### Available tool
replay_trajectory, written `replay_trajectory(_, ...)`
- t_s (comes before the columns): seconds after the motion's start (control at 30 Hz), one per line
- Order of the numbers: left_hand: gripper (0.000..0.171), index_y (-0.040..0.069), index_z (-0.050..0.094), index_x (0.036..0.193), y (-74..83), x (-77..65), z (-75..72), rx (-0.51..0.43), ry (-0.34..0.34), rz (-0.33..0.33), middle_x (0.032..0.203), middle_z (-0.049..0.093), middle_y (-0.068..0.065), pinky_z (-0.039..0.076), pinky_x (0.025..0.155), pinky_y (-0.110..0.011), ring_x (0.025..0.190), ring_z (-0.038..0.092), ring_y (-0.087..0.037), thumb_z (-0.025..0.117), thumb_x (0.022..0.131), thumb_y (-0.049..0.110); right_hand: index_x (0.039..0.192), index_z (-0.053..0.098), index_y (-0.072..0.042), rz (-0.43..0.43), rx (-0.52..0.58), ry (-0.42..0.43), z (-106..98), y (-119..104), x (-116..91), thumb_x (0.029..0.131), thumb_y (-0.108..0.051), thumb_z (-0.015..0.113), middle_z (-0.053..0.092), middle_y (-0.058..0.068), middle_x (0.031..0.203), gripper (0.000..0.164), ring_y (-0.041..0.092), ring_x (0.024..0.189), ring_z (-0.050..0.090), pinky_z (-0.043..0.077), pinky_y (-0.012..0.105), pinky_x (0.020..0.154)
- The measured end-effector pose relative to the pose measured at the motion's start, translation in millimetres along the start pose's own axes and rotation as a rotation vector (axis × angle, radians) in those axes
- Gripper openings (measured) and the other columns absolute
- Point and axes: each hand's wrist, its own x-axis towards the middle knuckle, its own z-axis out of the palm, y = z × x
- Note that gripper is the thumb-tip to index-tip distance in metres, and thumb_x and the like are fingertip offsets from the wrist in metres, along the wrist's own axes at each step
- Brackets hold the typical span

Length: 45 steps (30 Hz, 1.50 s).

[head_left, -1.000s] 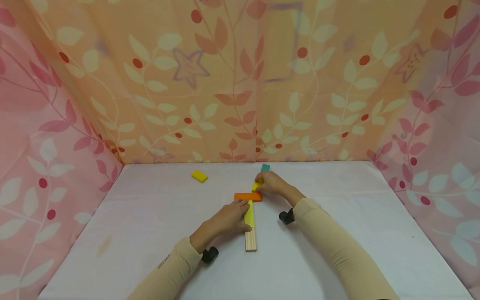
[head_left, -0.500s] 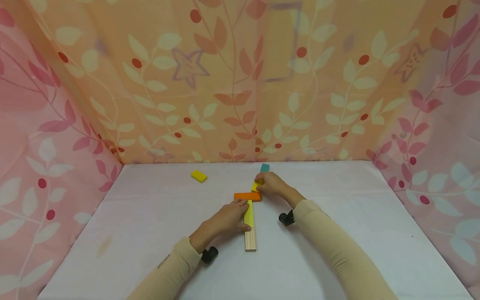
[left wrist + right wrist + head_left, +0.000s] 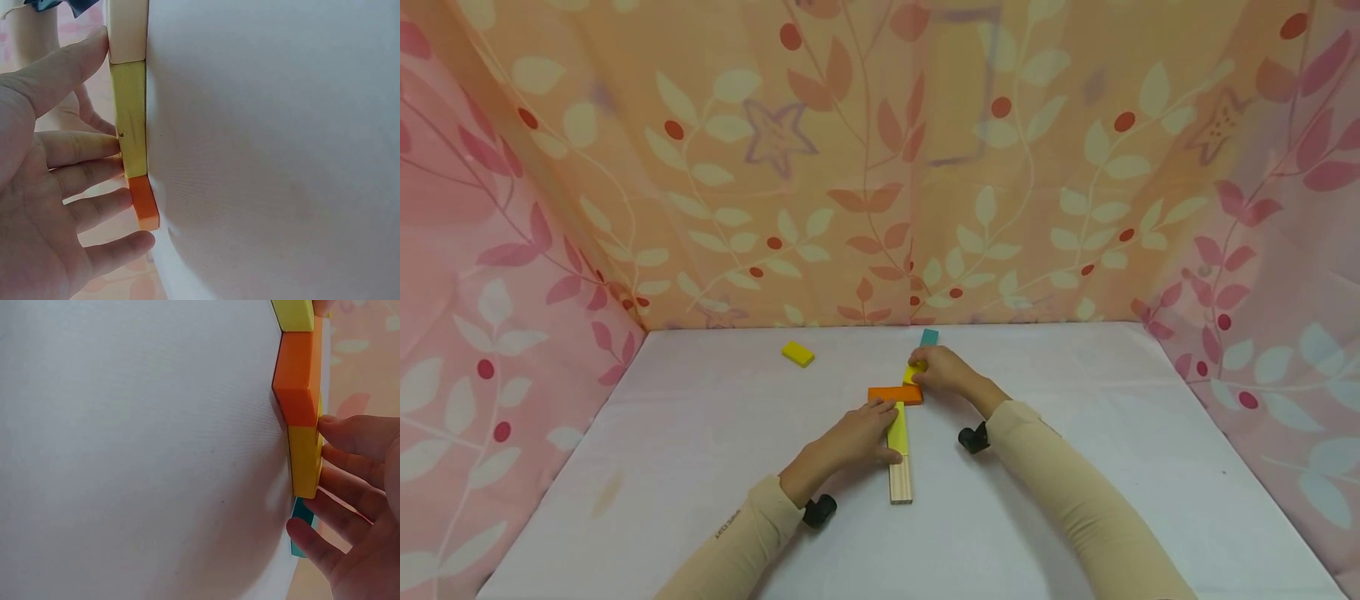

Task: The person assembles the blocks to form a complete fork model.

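A row of wooden blocks lies on the white tabletop. At its near end is a plain wood block (image 3: 901,482), followed by a yellow-green block (image 3: 129,119) and an orange block (image 3: 895,395) set crosswise. My left hand (image 3: 853,435) lies over the row's left side, its fingers extended at the yellow-green and orange blocks and its thumb by the plain one. Beyond the orange block, the thumb and fingers of my right hand (image 3: 949,370) pinch a yellow block (image 3: 304,461), which they partly cover. A teal block (image 3: 929,337) sits farther back, its near part hidden.
Another yellow block (image 3: 797,353) lies apart at the back left of the tabletop (image 3: 655,458). A leaf-patterned curtain (image 3: 865,167) encloses the back and sides. Each wrist carries a small black camera (image 3: 973,437).
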Motion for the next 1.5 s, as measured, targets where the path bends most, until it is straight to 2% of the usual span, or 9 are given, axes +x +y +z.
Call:
replay_trajectory(0.23,0.078,0.007,0.049,0.142,-1.0,-0.2,0.0,0.017,0.012,0.010,0.153,0.044,-0.009,0.039,0.112,-0.049,0.142,0.039,-0.028,0.076,0.081,0.047,0.119,0.067,-0.003,-0.047,-0.041,0.026,-4.5,0.8,0.4,0.090,-0.015,0.066,0.061,0.015,0.133,0.031,0.032,0.126,0.055,0.041,0.047,0.111)
replay_trajectory(0.37,0.077,0.007,0.049,0.142,-1.3,0.0,0.6,0.020,0.008,0.005,0.153,0.042,-0.009,0.038,0.113,-0.049,0.144,0.036,-0.029,0.075,0.081,0.046,0.118,0.068,-0.001,-0.091,-0.067,0.072,-15.3,1.5,-0.5,0.091,-0.016,0.065,0.065,0.015,0.126,0.031,0.032,0.123,0.056,0.042,0.047,0.109)
replay_trajectory(0.5,0.077,0.007,0.049,0.142,-0.4,0.0,1.8,0.015,-0.002,-0.006,0.154,0.042,-0.008,0.037,0.114,-0.049,0.145,0.036,-0.029,0.075,0.081,0.047,0.120,0.066,0.001,-0.109,-0.098,0.107,-29.0,4.5,-1.5,0.093,-0.020,0.065,0.063,0.017,0.127,0.034,0.035,0.123,0.055,0.042,0.050,0.109)
replay_trajectory(0.67,0.077,0.008,0.049,0.143,1.7,-0.9,2.1,0.017,-0.008,-0.009,0.154,0.041,-0.008,0.036,0.114,-0.049,0.145,0.036,-0.029,0.076,0.081,0.046,0.124,0.064,0.001,-0.073,-0.074,0.100,-41.7,8.3,-1.2,0.093,-0.020,0.065,0.060,0.019,0.127,0.037,0.037,0.117,0.055,0.045,0.051,0.104)
replay_trajectory(0.8,0.077,0.007,0.049,0.142,1.6,-1.5,1.2,0.026,-0.004,-0.005,0.154,0.042,-0.009,0.037,0.114,-0.049,0.144,0.036,-0.029,0.075,0.081,0.047,0.124,0.064,-0.001,-0.041,-0.050,0.081,-47.8,9.7,1.6,0.092,-0.020,0.066,0.058,0.019,0.123,0.037,0.033,0.107,0.054,0.047,0.048,0.100)
replay_trajectory(0.9,0.077,0.007,0.049,0.143,0.7,-1.3,0.9,0.030,-0.003,0.000,0.154,0.041,-0.009,0.037,0.114,-0.049,0.144,0.036,-0.029,0.075,0.082,0.047,0.124,0.065,-0.002,-0.013,-0.036,0.077,-50.0,12.3,5.0,0.092,-0.022,0.067,0.057,0.018,0.125,0.037,0.031,0.106,0.052,0.047,0.047,0.102)
replay_trajectory(1.1,0.078,0.007,0.048,0.143,-0.6,-0.5,2.1,0.029,-0.002,0.003,0.154,0.041,-0.009,0.037,0.114,-0.049,0.145,0.035,-0.030,0.074,0.082,0.048,0.125,0.064,-0.002,0.032,0.024,0.081,-49.0,19.8,12.4,0.091,-0.023,0.068,0.053,0.020,0.135,0.040,0.034,0.116,0.050,0.043,0.050,0.107)
replay_trajectory(1.33,0.077,0.008,0.048,0.143,-1.9,-1.2,2.3,0.031,0.002,0.007,0.155,0.040,-0.008,0.036,0.115,-0.049,0.146,0.034,-0.029,0.073,0.083,0.048,0.129,0.061,-0.006,0.119,0.136,0.098,-42.9,28.5,20.9,0.090,-0.027,0.070,0.049,0.017,0.141,0.045,0.033,0.119,0.049,0.042,0.050,0.109)
replay_trajectory(1.5,0.077,0.008,0.048,0.143,-0.6,-0.8,0.9,0.033,-0.002,0.005,0.154,0.041,-0.008,0.036,0.114,-0.050,0.145,0.035,-0.029,0.074,0.082,0.048,0.128,0.060,-0.005,0.099,0.131,0.102,-40.5,29.0,24.1,0.089,-0.027,0.071,0.052,0.018,0.139,0.047,0.033,0.118,0.051,0.042,0.050,0.109)
